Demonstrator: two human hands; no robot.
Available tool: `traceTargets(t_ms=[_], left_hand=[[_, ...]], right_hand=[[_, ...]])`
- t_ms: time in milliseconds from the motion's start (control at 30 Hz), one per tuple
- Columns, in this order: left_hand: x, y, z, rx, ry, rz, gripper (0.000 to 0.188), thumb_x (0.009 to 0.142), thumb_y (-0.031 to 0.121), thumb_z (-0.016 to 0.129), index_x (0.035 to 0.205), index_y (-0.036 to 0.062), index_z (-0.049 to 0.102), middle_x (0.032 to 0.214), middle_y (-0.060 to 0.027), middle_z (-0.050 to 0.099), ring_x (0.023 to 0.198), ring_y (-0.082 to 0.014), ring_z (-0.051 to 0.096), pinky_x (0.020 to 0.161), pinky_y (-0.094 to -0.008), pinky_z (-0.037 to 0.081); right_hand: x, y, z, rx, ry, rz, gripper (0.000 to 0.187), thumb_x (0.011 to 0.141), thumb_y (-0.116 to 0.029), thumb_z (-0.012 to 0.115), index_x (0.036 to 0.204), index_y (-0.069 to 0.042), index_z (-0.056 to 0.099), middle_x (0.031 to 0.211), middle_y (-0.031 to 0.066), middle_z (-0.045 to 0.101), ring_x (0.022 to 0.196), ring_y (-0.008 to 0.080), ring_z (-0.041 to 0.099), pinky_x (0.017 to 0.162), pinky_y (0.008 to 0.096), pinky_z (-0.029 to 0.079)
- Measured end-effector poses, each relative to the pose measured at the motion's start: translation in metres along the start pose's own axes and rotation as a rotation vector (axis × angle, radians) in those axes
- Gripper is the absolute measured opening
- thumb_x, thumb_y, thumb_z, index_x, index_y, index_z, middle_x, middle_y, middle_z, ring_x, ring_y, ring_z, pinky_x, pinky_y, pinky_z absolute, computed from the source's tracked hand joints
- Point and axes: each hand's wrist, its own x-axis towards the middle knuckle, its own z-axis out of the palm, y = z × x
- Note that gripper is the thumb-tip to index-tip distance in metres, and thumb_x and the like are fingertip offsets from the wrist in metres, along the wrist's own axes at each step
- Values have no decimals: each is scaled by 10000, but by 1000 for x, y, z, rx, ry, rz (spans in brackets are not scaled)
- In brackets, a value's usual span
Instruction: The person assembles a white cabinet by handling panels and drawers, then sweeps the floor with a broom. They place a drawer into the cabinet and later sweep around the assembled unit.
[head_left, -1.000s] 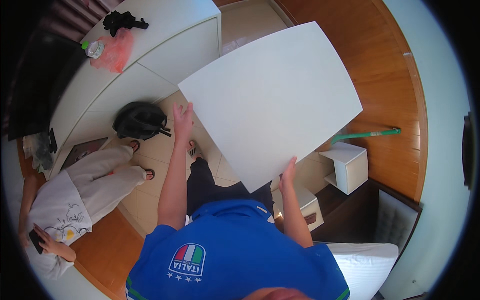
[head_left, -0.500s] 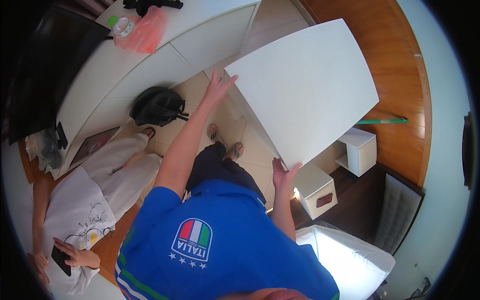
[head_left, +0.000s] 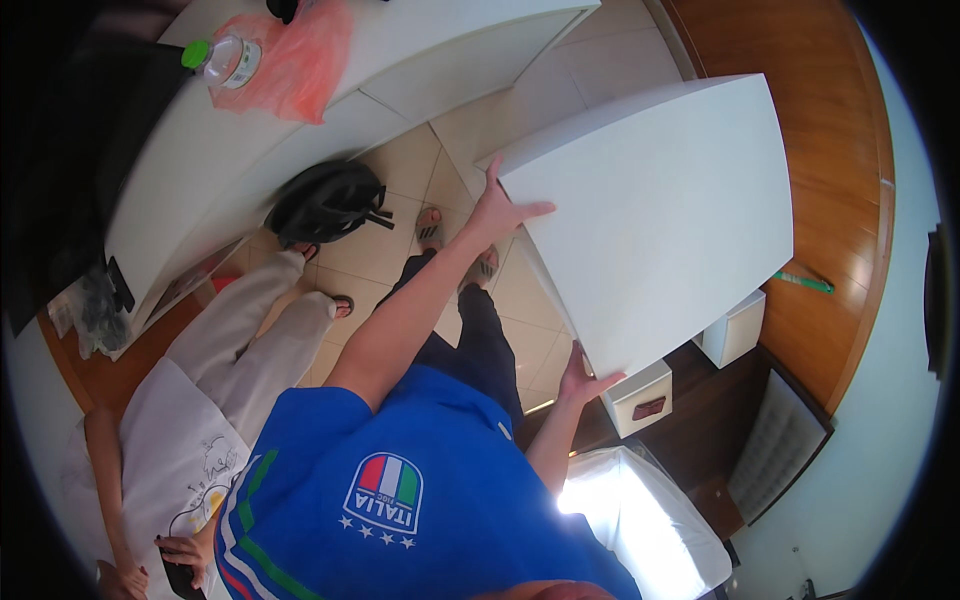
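Observation:
A large white cabinet-like box (head_left: 660, 220) with a flat top is held in front of me. My left hand (head_left: 502, 208) grips its far left corner, thumb lying across the top and fingers along the side. At the near corner, my right hand (head_left: 583, 382) holds the edge, its thumb over the top and its fingers at the side. The box's underside and far right end are hidden.
Left stands a long white cabinet (head_left: 420, 90) with a bottle (head_left: 232, 62) and a pink plastic bag (head_left: 300, 60). A black backpack (head_left: 328, 200) lies on the tiled floor. Another person (head_left: 190, 430) holds a phone. A small drawer unit (head_left: 640, 400) and wrapped mattress (head_left: 640, 510) are right.
The white box has shifted rightward and nearer in the view, together with both hands. My left thumb now reaches farther onto its top.

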Motion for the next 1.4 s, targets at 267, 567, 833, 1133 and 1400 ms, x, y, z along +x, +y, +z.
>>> traceTargets(t_ms=[267,567,833,1133,1400], left_hand=[[32,-25,8,168,44,114,1155,702,340,946,1486,-12,174,1386,-212,499,1273,-276,528,1112,-384,411],[49,13,28,193,25,110,1130,732,340,935,1480,-15,166,1368,-225,507,1266,-285,531,1100,-387,426],[82,35,60,220,69,21,1154,693,340,951,1490,-8,193,1364,-223,539,1269,-291,546,1083,-378,447],[135,58,91,140,29,97,1237,652,464,937,1488,-43,179,1472,-276,358,1361,-344,458,1130,-394,419],[170,105,121,237,67,78,1252,658,470,926,1520,-47,180,1505,-258,355,1360,-338,478,1125,-394,430]], right_hand=[[18,-2,-2,29,72,-15,949,756,-573,796,1521,-197,380,1521,96,371,1420,355,349,1177,602,324],[47,-14,11,62,88,24,998,707,-524,862,1518,-182,392,1516,97,397,1423,343,362,1206,572,314],[77,-35,47,41,107,31,968,769,-550,798,1543,-182,346,1530,113,370,1417,363,360,1197,591,326],[122,-55,59,-155,80,-3,878,859,-582,714,1548,-192,333,1541,127,356,1423,392,345,1166,644,352],[175,-70,73,-45,109,68,899,937,-571,639,1583,-90,239,1581,261,176,1442,560,229,1166,646,383]])
